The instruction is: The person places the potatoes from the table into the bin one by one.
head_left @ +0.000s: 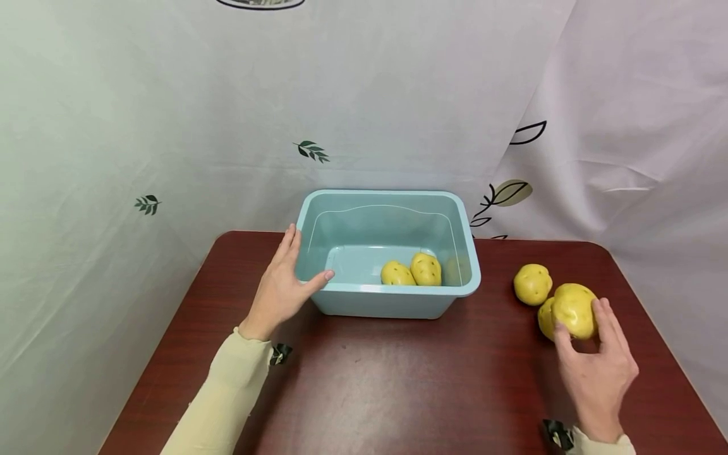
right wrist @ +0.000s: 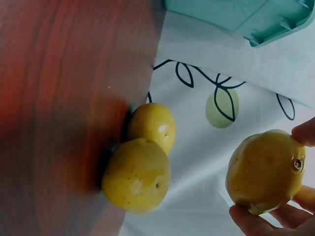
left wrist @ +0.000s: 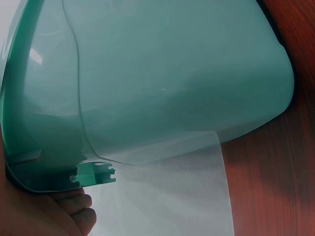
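My right hand point(head_left: 600, 366) holds a yellow potato point(head_left: 574, 311) between thumb and fingertips, raised off the table. In the right wrist view the held potato point(right wrist: 266, 171) appears apart from two others, a nearer potato point(right wrist: 137, 176) and a farther potato point(right wrist: 151, 125), both lying on the table. My left hand point(head_left: 280, 287) rests at the near left corner of a light blue plastic basin point(head_left: 392, 303), fingers straight along its left side and thumb over the front rim. Inside the basin, two potatoes point(head_left: 425, 270) lie side by side toward the right.
The basin stands near the back edge of a dark reddish-brown table point(head_left: 398, 379). Behind the table hangs a pale cloth point(head_left: 398, 95) with leaf prints, which also runs along both sides.
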Available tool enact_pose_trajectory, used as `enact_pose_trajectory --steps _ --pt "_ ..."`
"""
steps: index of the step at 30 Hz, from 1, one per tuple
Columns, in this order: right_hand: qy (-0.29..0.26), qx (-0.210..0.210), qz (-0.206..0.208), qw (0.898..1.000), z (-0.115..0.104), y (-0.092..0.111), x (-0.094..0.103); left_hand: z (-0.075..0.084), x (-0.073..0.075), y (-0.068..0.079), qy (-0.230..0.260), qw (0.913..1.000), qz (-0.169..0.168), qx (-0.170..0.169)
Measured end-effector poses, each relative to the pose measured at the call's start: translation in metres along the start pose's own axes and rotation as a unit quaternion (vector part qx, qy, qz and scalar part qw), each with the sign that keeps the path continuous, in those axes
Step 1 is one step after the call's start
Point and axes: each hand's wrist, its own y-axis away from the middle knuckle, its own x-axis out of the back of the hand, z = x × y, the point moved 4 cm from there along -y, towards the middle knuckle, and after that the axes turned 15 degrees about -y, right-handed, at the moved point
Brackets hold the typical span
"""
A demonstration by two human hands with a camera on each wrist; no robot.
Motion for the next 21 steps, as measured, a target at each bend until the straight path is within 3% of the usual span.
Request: enact_pose_trajectory --steps 7,16,21 --pt "-0.016 0.01 0.008 1.0 -0.013 -0.001 -0.008 -0.001 -0.001 0.0 0.0 1.0 -0.002 0.0" --pt "-0.027 0.04 -0.005 0.999 -0.007 -0.002 -0.013 0.0 -0.001 0.0 0.001 1.0 -0.001 -0.002" --pt "-0.047 0.042 0.015 0.998 -0.01 -0.003 -0.017 0.0 -0.001 0.0 -0.002 1.0 0.0 -0.002"
